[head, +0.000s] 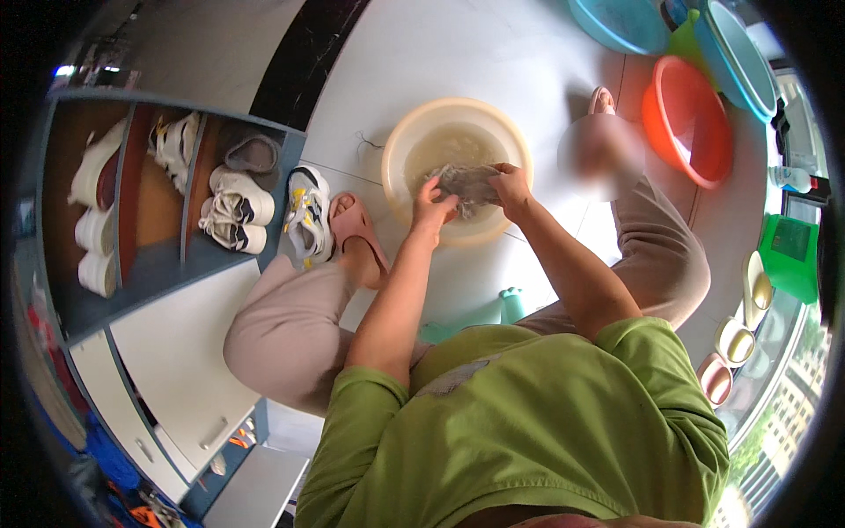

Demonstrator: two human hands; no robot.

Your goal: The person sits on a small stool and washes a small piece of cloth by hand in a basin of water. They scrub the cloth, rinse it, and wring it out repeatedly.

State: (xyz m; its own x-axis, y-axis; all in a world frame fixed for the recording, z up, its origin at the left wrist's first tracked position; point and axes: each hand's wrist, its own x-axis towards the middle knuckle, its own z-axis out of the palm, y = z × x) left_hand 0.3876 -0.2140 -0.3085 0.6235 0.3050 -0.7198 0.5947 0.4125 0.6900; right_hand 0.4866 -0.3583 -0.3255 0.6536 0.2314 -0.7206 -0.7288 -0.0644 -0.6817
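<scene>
A round cream plastic basin (391,148) stands on the tiled floor between my feet, with cloudy water (455,142) in it. Over the water is a wet, grey-brown cloth (472,185) with a ragged, stringy edge. My right hand (513,188) grips its right end, thumb and fingers pressed together on the fabric. At the other end, my left hand (436,206) has thumb and fingers around the frayed edge, slightly blurred. The cloth hides part of the water below.
On the left, a shoe cabinet (185,264) holds several shoes; a white-and-yellow sneaker (307,211) stands beside my slippered foot (356,231). A red basin (686,122) and blue basins (620,26) are at the upper right. Slippers (734,342) line the window side. A mint-green plastic object (511,305) is below me.
</scene>
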